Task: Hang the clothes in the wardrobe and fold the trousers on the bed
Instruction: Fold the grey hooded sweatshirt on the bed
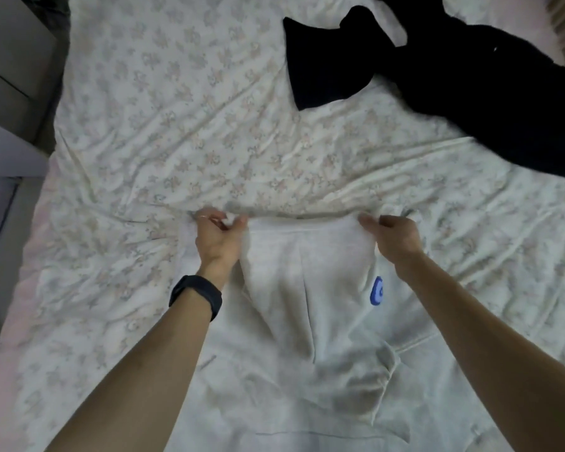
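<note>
Grey trousers on bed — left hand, right hand each pinch the waistband

The trousers lie on the bed, from the middle toward the near edge. The left hand holds their far left corner and the right hand their far right corner. A second garment lies on the bed at far right, apart from the trousers. A cabinet stands beside the bed at far left.
</note>
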Available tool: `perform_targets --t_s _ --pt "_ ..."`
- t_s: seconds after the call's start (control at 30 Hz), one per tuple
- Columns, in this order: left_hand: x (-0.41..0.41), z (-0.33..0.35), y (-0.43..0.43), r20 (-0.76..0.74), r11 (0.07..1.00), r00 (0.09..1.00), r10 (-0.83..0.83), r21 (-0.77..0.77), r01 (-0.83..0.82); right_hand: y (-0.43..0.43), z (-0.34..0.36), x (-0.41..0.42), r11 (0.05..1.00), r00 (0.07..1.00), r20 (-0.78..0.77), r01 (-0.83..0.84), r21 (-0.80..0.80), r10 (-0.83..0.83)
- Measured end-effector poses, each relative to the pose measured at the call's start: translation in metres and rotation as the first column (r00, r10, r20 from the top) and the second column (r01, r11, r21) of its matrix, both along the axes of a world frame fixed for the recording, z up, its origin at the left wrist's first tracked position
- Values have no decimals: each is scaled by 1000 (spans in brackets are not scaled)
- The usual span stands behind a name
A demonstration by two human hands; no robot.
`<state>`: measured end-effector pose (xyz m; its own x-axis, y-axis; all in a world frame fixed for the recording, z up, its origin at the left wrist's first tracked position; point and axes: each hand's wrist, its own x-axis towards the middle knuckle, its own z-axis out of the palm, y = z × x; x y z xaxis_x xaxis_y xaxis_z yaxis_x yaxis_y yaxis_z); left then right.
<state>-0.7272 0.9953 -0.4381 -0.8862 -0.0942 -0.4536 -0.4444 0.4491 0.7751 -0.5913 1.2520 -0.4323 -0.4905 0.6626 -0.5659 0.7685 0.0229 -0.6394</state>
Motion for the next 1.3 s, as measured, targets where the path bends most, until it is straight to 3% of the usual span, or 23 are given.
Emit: perform_targets --t_s 0.1,0.2,0.23,0.3,0.37,0.43,0.47,0.57,0.6,0.67,0.77,0.83,0.87,1.0,1.1,1.2,1.3 --pt "-31 -5 9 -93 997 994 -61 44 65 8 -5 -27 999 997 -69 24 34 -22" --pt "-45 -24 14 4 954 955 -295 -51 295 7 -22 -37 998 1000 15 -21 53 20" --pt "-44 -29 14 87 907 913 -398 -112 406 4 -27 -36 998 998 62 -35 61 31" --pt "-29 -34 13 109 727 819 -563 -406 554 -8 -30 -26 980 992 118 -70 184 48" --pt "8 -25 19 -115 614 742 -660 -653 444 -36 -30 -8 859 976 98 -216 464 193" --pt "51 -20 28 -274 599 587 -762 -644 477 -72 -26 8 671 911 63 -346 656 408" --pt "68 -23 28 -253 532 502 -827 -640 554 -86 -29 17 590 849 83 -429 684 522" --pt "89 -69 -8 -57 270 334 -941 -721 638 -84 -59 56 385 646 348 -717 581 679" --pt "87 -84 -24 -5 207 307 -952 -749 630 -72 -69 69 367 596 448 -785 499 666" --pt "82 -102 -45 52 122 261 -964 -785 607 -58 -81 85 425 572 557 -821 383 603" --pt "90 -91 -37 4 207 337 -941 -783 587 -77 -70 83 562 688 530 -719 408 496" --pt "115 -77 -31 -56 295 391 -919 -756 585 -106 -54 90 576 774 414 -633 516 480" --pt "128 -73 -34 -70 312 391 -918 -735 601 -120 -50 97 552 769 350 -632 544 536" --pt "185 -80 -76 22 212 327 -945 -721 659 -150 -66 152 386 522 382 -841 378 763" --pt "219 -78 -105 65 206 364 -929 -727 655 -155 -69 190 437 588 362 -796 419 724" --pt "262 -66 -136 5 371 522 -853 -698 612 -157 -53 241 546 738 295 -657 520 607" --pt "311 -56 -176 102 617 825 -556 -614 492 -159 -45 314 747 912 195 -408 526 361"
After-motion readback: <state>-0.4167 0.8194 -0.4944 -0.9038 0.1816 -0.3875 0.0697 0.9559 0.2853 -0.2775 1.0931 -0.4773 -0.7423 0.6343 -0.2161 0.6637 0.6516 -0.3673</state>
